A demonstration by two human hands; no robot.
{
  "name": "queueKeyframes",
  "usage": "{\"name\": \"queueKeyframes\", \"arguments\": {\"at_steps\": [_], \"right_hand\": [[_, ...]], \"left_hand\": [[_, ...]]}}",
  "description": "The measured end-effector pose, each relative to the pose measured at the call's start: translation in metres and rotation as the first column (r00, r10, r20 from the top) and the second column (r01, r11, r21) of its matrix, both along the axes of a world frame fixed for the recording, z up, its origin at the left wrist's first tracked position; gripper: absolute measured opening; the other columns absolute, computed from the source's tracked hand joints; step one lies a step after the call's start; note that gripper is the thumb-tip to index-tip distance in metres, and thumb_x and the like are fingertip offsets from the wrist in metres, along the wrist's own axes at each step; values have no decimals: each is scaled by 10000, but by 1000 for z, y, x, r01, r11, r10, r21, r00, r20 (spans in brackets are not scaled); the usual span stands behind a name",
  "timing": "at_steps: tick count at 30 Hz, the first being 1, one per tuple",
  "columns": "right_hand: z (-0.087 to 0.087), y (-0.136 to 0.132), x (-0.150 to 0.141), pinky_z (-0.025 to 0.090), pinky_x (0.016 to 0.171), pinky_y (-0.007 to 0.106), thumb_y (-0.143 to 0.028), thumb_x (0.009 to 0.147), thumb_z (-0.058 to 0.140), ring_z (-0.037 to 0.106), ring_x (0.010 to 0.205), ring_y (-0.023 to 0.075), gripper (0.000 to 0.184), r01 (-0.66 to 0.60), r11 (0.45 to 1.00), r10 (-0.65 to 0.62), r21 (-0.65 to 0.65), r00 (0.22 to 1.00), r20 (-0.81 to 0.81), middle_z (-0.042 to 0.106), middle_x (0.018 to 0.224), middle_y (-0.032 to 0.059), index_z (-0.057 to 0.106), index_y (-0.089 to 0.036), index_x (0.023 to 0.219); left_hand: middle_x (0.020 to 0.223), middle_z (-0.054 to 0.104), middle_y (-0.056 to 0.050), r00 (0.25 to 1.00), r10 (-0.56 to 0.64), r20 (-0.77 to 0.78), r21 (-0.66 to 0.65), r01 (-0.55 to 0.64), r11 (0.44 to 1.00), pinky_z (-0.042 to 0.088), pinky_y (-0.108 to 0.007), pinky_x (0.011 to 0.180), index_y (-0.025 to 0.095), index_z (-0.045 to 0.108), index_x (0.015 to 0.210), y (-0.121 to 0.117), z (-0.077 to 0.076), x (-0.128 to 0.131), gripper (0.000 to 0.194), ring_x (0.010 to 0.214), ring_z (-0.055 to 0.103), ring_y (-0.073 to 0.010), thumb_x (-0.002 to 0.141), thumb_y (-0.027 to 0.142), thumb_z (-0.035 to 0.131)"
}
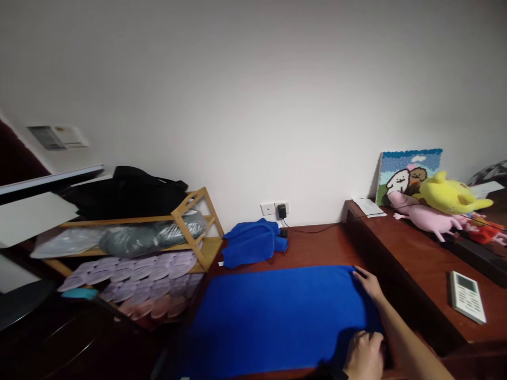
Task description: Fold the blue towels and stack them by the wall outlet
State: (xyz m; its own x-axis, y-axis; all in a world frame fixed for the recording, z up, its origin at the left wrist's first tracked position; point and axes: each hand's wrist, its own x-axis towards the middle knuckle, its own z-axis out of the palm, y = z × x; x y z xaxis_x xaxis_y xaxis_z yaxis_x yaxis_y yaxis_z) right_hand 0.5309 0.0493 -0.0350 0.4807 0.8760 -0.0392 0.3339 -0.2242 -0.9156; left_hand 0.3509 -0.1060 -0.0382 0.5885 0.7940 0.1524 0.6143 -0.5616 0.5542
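A blue towel (277,316) lies spread out flat on a reddish-brown wooden table. At its far right corner is my right hand (370,285), with thumb and fingers closed on the edge of the cloth. My left hand (365,352) is curled closed over the near right corner, and its fingertips are partly hidden. A dark band shows at the left wrist. Behind the spread towel, a second blue cloth (253,243) sits in a crumpled heap near the wall.
To the left stands a wooden rack (198,227) with slippers (146,269), plastic-wrapped items and a black bag (130,192). A raised wooden surface on the right holds plush toys (451,198), a picture (410,174) and a white remote (467,296). A black plug (281,211) sits in the wall socket.
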Motion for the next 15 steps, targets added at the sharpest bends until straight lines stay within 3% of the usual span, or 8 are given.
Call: {"name": "queueKeyframes", "arguments": {"at_steps": [3, 6, 10, 15], "right_hand": [[19, 7, -21, 574, 870, 423, -566, 573, 744, 738, 972, 340, 449, 80, 997, -78, 15, 994, -80, 806, 917, 123, 786, -202, 832], [43, 19, -57, 567, 692, 348, -561, 573, 740, 728, 768, 270, 393, 66, 996, -54, 62, 981, -186, 758, 713, 77, 732, -212, 754], [80, 35, -125, 491, 527, 286, -573, 617, 684, 617, 546, 178, 366, -102, 987, 139, 124, 932, -336, 635, 562, 11, 650, -220, 707], [118, 56, -246, 523, 568, 272, -516, 651, 688, 599, 562, 145, 347, -420, 888, 460, 188, 802, -382, 640, 621, 7, 692, -191, 771]], "left_hand": [[983, 779, -61, 993, 100, 70, -51, -96, 994, 560, -347, 837, 313, 716, 1136, -4, 34, -29, 342, 964, 717, -258, 872, 163, 560], [961, 800, -48, 968, 225, 108, -105, -214, 971, 574, -339, 833, 341, 742, 1118, -7, 63, -72, 375, 946, 745, -263, 832, 149, 595], [949, 831, -25, 918, 364, 158, -230, -325, 917, 594, -313, 816, 339, 699, 1285, -7, 88, -159, 525, 883, 783, -254, 799, 156, 619], [794, 820, -37, 785, 543, 298, -270, -476, 837, 571, -229, 732, 252, 793, 874, -16, 117, -294, 199, 755, 776, -200, 829, 218, 602]]}}
